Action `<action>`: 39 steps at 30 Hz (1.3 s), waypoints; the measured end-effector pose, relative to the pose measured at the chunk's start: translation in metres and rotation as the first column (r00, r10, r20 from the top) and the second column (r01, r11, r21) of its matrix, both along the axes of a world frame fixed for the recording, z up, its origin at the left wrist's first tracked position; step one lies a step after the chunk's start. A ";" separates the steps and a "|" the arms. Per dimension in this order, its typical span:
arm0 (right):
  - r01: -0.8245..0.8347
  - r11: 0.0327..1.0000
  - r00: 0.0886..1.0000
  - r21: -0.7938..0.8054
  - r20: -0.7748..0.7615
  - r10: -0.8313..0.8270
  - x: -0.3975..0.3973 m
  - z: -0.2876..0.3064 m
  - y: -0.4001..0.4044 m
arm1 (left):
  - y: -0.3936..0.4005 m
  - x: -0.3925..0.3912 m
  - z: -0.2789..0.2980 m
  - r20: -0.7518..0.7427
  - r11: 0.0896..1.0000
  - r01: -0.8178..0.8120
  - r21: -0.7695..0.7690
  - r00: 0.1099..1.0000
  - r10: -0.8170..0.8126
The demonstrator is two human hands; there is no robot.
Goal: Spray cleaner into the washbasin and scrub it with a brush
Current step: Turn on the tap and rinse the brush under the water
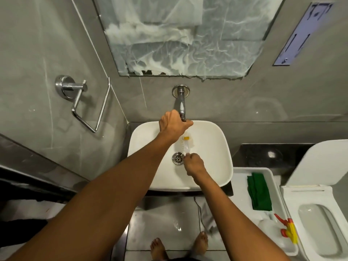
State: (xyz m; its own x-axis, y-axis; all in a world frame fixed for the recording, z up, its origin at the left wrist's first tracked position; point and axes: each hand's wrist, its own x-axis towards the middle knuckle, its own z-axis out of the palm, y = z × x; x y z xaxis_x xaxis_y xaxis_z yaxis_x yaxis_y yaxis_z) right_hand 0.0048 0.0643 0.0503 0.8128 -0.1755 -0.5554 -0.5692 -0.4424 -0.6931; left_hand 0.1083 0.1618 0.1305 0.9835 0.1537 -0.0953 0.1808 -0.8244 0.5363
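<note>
The left hand (172, 125) is closed around the end of the tap (180, 102) at the back edge of the washbasin (216, 147). The right hand (194, 164) grips the handle of the brush (184, 144), which lies over the basin middle, beside the drain (178, 158).

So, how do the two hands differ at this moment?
The left hand reaches far forward and closes on the end of the faucet, while the right hand sits nearer, low inside the washbasin beside the drain. The left hand grips fixed metal; the right hand holds the handle of a white brush. Both are bare and closed around something.
</note>
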 end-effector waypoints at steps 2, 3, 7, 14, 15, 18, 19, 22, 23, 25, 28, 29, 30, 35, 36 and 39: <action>-0.017 1.000 1.000 0.006 0.017 0.016 -0.003 0.000 0.001 | 0.005 0.008 0.001 -0.060 0.998 0.057 -0.013 0.996 -0.058; -0.029 1.000 0.999 0.000 0.032 0.029 -0.004 -0.001 0.002 | 0.010 0.011 0.003 -0.085 0.994 0.106 -0.020 0.991 -0.108; -0.053 0.998 0.998 -0.014 0.041 0.054 -0.006 0.004 0.009 | 0.033 0.016 0.004 -0.125 0.941 0.315 -0.122 0.936 -0.330; -0.128 0.989 0.991 -0.069 0.027 0.130 -0.009 0.001 0.011 | 0.042 0.024 0.002 -0.119 0.900 0.417 -0.125 0.895 -0.431; -0.139 0.987 0.990 -0.082 0.026 0.141 -0.009 0.000 0.010 | 0.042 0.024 0.000 -0.115 0.902 0.409 -0.139 0.898 -0.425; -0.164 0.981 0.986 -0.107 0.001 0.165 -0.015 -0.004 0.008 | 0.042 0.022 -0.006 -0.099 0.909 0.379 -0.174 0.911 -0.400; -0.170 0.980 0.985 -0.107 -0.009 0.170 -0.017 -0.005 0.007 | 0.042 0.021 -0.008 -0.095 0.911 0.375 -0.173 0.914 -0.394; -0.111 0.993 0.994 -0.034 0.001 0.111 -0.023 -0.009 0.005 | 0.042 0.019 -0.010 -0.083 0.919 0.364 -0.152 0.922 -0.379; -0.087 0.996 0.996 0.017 0.010 0.087 -0.024 -0.009 0.005 | 0.042 0.018 -0.011 -0.082 0.920 0.361 -0.151 0.923 -0.376; -0.038 0.987 0.999 0.158 -0.001 0.038 -0.025 -0.008 0.004 | 0.041 0.017 -0.011 -0.075 0.922 0.360 -0.146 0.925 -0.373; 0.116 0.860 0.992 0.497 -0.102 -0.075 -0.022 -0.006 -0.003 | 0.040 0.015 -0.014 -0.055 0.926 0.348 -0.145 0.932 -0.359; 0.172 0.776 0.983 0.607 -0.154 -0.097 -0.021 -0.004 -0.007 | 0.040 0.015 -0.015 -0.048 0.928 0.342 -0.147 0.935 -0.352; 0.218 0.691 0.974 0.690 -0.200 -0.107 -0.020 -0.004 -0.010 | 0.039 0.014 -0.015 -0.042 0.930 0.337 -0.149 0.937 -0.346; 0.220 0.635 0.974 0.740 -0.207 -0.096 -0.023 -0.009 -0.018 | 0.039 0.013 -0.014 -0.044 0.932 0.322 -0.169 0.942 -0.333; 0.189 0.719 0.981 0.669 -0.165 -0.105 -0.024 -0.012 -0.017 | 0.039 0.013 -0.014 -0.046 0.931 0.321 -0.174 0.942 -0.333; 0.128 0.916 0.991 0.380 -0.016 -0.132 -0.024 -0.015 -0.012 | 0.041 0.013 -0.014 -0.053 0.926 0.324 -0.191 0.939 -0.340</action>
State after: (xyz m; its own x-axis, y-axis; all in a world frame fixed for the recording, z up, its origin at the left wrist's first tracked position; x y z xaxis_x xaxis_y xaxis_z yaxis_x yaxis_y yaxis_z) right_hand -0.0190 0.0523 0.0349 0.8030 -0.0580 -0.5932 -0.5960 -0.0680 -0.8001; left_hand 0.1208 0.2029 0.1160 0.9625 -0.2073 -0.1750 -0.0364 -0.7379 0.6739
